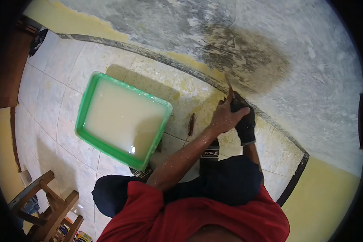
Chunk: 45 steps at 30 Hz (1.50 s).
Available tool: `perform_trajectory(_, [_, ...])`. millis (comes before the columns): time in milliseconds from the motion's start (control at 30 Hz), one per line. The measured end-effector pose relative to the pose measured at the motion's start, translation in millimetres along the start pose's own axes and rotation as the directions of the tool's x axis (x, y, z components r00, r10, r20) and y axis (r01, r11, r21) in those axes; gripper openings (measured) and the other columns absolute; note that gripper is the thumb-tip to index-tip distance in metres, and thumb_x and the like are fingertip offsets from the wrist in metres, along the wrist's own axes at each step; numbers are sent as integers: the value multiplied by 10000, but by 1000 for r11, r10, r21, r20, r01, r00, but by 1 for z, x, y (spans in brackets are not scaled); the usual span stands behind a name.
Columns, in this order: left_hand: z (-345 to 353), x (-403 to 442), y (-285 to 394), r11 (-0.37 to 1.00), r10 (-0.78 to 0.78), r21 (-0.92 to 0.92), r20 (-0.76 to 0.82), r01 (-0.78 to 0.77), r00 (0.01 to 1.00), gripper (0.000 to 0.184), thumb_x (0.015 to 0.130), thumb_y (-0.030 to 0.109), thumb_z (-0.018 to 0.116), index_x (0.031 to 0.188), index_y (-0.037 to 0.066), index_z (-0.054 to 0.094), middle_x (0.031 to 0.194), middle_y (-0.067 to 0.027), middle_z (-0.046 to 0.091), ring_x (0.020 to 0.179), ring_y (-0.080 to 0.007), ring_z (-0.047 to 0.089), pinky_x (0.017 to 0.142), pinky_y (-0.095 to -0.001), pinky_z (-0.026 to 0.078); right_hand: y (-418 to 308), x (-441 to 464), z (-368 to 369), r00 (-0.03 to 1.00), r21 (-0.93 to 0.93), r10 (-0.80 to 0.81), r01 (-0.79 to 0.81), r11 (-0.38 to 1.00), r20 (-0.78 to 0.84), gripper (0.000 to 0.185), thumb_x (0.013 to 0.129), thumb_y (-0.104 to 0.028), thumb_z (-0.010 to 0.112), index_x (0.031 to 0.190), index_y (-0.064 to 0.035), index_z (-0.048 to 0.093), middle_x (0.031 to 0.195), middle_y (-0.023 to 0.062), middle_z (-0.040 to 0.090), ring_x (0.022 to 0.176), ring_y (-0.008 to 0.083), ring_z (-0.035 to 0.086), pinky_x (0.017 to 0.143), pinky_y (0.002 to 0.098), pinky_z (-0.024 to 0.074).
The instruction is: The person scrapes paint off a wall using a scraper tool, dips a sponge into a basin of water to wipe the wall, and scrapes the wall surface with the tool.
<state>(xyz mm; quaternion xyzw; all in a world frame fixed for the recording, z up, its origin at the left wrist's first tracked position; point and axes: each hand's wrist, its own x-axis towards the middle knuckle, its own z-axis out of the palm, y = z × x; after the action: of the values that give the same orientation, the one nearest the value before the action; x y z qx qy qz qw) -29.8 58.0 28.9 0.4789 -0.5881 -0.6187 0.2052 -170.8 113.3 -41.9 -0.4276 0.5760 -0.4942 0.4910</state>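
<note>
My left hand (226, 116), bare and speckled with pale drops, is at the foot of the wall with index finger and thumb stretched out. It overlaps my right hand (245, 120), which wears a black glove with its fingers bent. A thin pale strip (228, 82) sticks out past the hands against the wall; I cannot make out what it is or which hand bears it. Just beyond, the grey plastered wall (310, 52) has a dark damp patch (246, 56). To the left, a green rectangular basin (80, 117) holds cloudy whitish liquid (121, 117).
A brown stick-like piece (191, 124) lies on the tiled floor (48, 88) between basin and hands. Yellow flakes litter the tiles along the wall. Wooden furniture (54, 201) stands at lower left. My knees and a shoe marked "G-max" (210, 153) are below the hands.
</note>
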Motion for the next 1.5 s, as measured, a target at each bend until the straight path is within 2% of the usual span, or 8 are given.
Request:
perform_trajectory(200, [1,0,-4,994,-30,-107,63,37,998,1037,745,506,661,1452,-10,105,1086,-255,578,1020,-327,590,890,-336,451,-16,-13,-2,998,-845,-48,52,532,30,354,933,-171,484,1258,-33,498,1212,125,573,1105,230,546,911,389,450])
perform_trajectory(333, [-1,1,6,999,-41,8,5,41,999,1046,746,517,654,1447,-26,99,1110,-244,581,1013,-285,601,872,-315,465,-16,6,-7,977,460,203,-152,875,-62,381,849,-236,613,1162,-32,539,1133,183,572,1061,322,536,881,418,440])
perform_trajectory(433, [-27,11,-9,947,-103,-297,86,124,991,1036,743,520,661,1430,-55,140,1168,-270,552,1096,-314,560,951,-332,417,-18,11,22,992,-955,-98,101,280,76,444,918,-198,528,1312,-18,432,1298,180,488,1197,273,476,1008,406,384])
perform_trajectory(600, [-12,-4,1,997,77,1,-75,-77,994,1016,725,502,693,1424,-39,193,1135,-271,573,1074,-349,572,915,-353,443,-16,9,16,999,498,38,-51,866,36,427,926,-181,494,1313,-14,425,1302,156,492,1189,282,483,1006,385,383])
perform_trajectory(767, [-21,9,-20,983,47,-175,-45,-54,998,1007,744,497,675,1433,-29,161,1085,-268,593,1036,-317,594,865,-359,461,-14,19,33,973,-948,-223,122,294,56,416,799,-212,615,1148,7,563,1090,254,582,1055,355,537,860,421,434])
perform_trajectory(1000, [-19,7,-13,982,-11,-188,-41,3,999,1031,711,565,661,1443,24,178,1145,-299,530,1075,-389,545,922,-387,432,-37,20,27,975,-546,-202,219,808,92,402,832,-208,590,1201,-52,553,1122,140,616,1036,282,585,868,393,455])
perform_trajectory(1067, [-18,11,-19,939,-34,-344,-23,24,999,1030,685,623,655,1452,90,220,1155,-327,495,1097,-457,510,932,-425,423,-31,25,17,949,-841,-205,307,446,238,389,845,-174,582,1210,-46,548,1122,131,624,1012,256,604,865,369,464])
perform_trajectory(1500, [-4,-22,39,783,-108,-621,-113,14,988,1042,732,685,584,1433,4,222,1196,-247,508,1147,-310,498,968,-356,387,-151,37,12,957,-642,180,10,766,230,335,886,-208,543,1174,-38,550,857,54,640,756,172,574,699,349,466])
